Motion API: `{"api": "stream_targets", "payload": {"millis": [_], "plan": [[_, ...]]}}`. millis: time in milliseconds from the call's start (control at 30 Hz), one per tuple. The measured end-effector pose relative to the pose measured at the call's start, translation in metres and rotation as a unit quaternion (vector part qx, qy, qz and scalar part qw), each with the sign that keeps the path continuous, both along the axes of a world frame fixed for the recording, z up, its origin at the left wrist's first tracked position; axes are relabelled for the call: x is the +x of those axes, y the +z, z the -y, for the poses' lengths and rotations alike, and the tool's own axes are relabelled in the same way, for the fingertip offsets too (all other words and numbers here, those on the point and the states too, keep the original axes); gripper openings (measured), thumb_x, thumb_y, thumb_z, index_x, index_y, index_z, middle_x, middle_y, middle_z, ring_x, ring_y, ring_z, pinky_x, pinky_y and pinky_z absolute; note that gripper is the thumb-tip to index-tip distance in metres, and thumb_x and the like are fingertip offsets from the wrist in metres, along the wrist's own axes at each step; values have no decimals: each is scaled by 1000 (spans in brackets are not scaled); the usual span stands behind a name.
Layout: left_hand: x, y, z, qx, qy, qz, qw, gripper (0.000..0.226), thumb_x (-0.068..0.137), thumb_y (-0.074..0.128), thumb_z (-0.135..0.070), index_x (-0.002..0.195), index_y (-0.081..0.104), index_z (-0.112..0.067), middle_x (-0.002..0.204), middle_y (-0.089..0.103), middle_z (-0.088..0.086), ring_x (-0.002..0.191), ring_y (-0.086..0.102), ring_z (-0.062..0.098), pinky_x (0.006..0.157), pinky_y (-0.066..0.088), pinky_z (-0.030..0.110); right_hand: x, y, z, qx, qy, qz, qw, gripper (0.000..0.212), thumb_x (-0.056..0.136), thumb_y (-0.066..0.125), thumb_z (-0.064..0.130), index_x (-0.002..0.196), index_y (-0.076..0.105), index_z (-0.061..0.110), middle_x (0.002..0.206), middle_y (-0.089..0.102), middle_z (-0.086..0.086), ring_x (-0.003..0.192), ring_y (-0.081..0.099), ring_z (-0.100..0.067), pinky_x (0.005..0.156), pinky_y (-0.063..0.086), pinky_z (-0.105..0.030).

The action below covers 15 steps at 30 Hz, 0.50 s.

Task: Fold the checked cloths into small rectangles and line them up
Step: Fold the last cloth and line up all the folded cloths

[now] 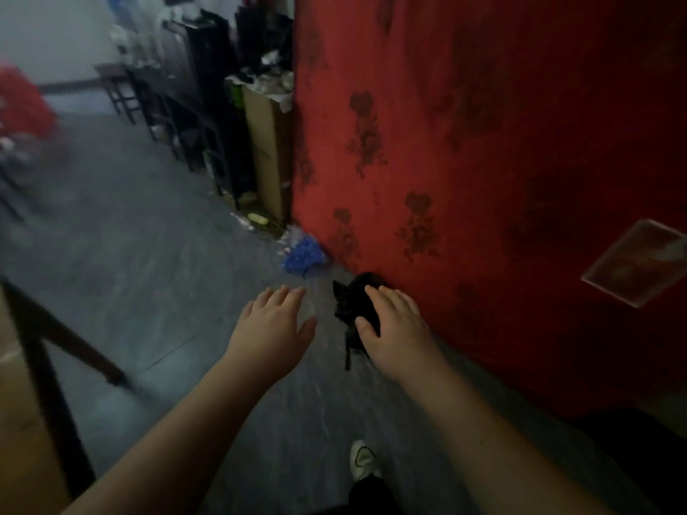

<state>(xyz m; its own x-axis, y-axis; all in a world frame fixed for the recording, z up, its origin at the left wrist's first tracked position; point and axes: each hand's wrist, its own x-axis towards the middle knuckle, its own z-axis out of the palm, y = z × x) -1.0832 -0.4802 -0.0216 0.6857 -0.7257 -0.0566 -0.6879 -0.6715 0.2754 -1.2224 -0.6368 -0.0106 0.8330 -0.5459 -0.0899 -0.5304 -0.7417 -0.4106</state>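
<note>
Scanning for checked cloths: none visible, so we can't place them. By our read, folding hasn't started.

- Closest thing to hand is a small black shape [353, 295] on the floor [148, 273], right at the foot of the red flowered fabric [483, 161]. It's too dark and blurred to say what it is, and no check pattern shows.
- Right hand [396, 328] lies over its near side with fingers straight and slightly spread, thumb out. Touching or just above it, we can't tell. Nothing is pinched.
- Left hand [273, 325] is just left of the shape and apart from it, fingers straight and spread, holding nothing.

Risks, as we judge them:
- Taking the black shape for a task cloth. Low light and blur would cause that.
- A dangling strand trails from the shape toward us and could snag or drag if it's lifted.
- The red fabric hangs close to the right hand, so a sweep that way could catch it.

Edges and room:
- The red fabric closes off the whole right side. A clear plastic sheet [639, 262] lies on it, far right.
- Blue bag [303, 254] sits just beyond the hands, with a cardboard box [264, 143] further along the fabric's edge.
- A dark wooden frame [48, 366] blocks the lower left.
- Our shoe [362, 460] is between the forearms.
- Open floor lies left and ahead.
</note>
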Motion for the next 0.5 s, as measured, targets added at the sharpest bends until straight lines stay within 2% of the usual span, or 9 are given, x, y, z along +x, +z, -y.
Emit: {"api": "stream_targets", "payload": {"millis": [167,300,400,500], "plan": [[58,-8,18,9,130,-7,991,66,100,44,-56,156,32,-24,161,37,4,150,29,27,122,26,45,97,-6,49,-23,123,1,992,64,104,44,46,160,28,20,166,28,-5,152,18,-24,123,13,-34],[87,-9,20,5,246,-22,969,66,101,43,-56,158,29,-24,163,33,4,152,25,27,124,23,43,165,-9,65,-27,229,6,973,76,93,27,60,159,31,20,164,31,-7,151,22,-26,124,12,-35],[97,-7,7,12,324,-32,945,66,101,42,-54,159,27,-24,164,31,3,152,24,25,124,21,41,211,-14,59,-29,303,-20,952,81,91,22,64,160,27,22,166,27,-5,153,18,-25,126,12,-37],[106,-10,-20,14,394,-36,918,65,101,44,-53,158,29,-24,162,35,1,151,27,24,124,22,41,249,-14,35,-2,368,-38,929,67,102,37,53,161,23,25,167,22,-2,155,13,-22,126,12,-39]]}}
